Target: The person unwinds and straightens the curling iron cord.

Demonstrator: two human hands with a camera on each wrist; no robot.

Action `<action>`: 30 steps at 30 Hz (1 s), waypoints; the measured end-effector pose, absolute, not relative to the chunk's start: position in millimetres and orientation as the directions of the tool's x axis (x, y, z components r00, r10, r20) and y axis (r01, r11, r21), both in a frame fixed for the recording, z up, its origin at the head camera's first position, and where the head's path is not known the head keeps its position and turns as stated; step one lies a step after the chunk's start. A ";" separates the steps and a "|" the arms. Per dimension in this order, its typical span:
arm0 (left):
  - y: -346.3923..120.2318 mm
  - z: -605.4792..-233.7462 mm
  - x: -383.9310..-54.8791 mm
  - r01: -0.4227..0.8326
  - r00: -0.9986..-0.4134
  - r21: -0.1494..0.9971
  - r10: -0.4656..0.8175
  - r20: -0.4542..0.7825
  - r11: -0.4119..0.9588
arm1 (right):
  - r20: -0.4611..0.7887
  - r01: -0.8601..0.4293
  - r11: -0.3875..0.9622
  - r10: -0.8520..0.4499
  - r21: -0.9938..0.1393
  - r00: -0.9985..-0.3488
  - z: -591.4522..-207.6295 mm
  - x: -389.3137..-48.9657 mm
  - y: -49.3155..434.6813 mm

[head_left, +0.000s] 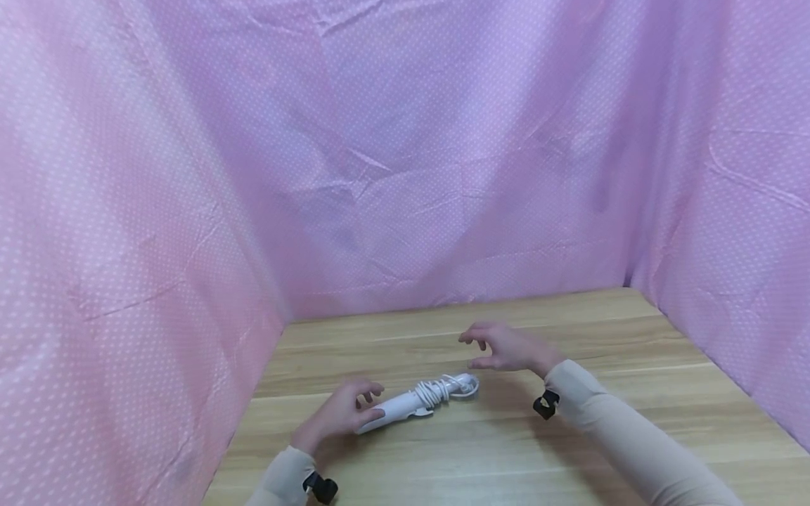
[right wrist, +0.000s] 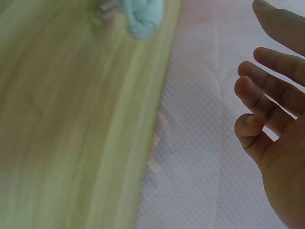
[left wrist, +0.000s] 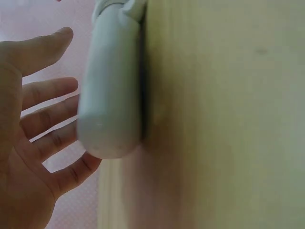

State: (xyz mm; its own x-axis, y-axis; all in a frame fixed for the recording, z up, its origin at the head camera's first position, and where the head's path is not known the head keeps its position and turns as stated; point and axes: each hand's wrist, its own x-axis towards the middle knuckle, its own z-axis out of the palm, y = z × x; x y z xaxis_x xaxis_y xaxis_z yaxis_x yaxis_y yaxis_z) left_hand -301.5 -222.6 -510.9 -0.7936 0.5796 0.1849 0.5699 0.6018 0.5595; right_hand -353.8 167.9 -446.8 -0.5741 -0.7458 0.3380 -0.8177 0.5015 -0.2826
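A white rod-shaped appliance lies slanted on the wooden table, its white cord wound round the half toward the right; its exact kind does not show. At the thick rounded end is my left hand, its thumb on the near side and its fingers beyond, spread and not closed round it. My right hand hovers just past the corded end, holding nothing. In the right wrist view its fingers are loosely bent and apart from the appliance.
Pink dotted cloth hangs behind the table and along both sides. The pale wooden tabletop reaches back to the cloth. Each wrist wears a black strap over a beige sleeve.
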 end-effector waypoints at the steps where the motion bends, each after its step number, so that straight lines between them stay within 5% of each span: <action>1: -222.9 -512.7 -300.5 0.567 -0.795 0.561 0.580 0.179 0.603 | 0.318 -0.808 0.510 -0.745 -0.295 -0.586 -448.8 -352.4 167.1; 30: -211.7 -532.1 -282.8 0.545 -0.830 0.472 0.525 0.188 0.693 | 0.199 -0.791 0.513 -0.782 -0.334 -0.591 -491.9 -338.9 162.5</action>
State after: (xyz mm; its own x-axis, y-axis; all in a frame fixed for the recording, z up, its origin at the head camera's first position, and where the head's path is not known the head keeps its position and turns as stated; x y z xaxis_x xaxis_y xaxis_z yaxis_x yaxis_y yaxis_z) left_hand -282.8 -211.7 -532.1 -0.8298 0.5254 0.1879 0.5454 0.6926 0.4721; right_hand -338.9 162.5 -491.9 -0.5912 -0.7816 0.1992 -0.7907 0.5129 -0.3343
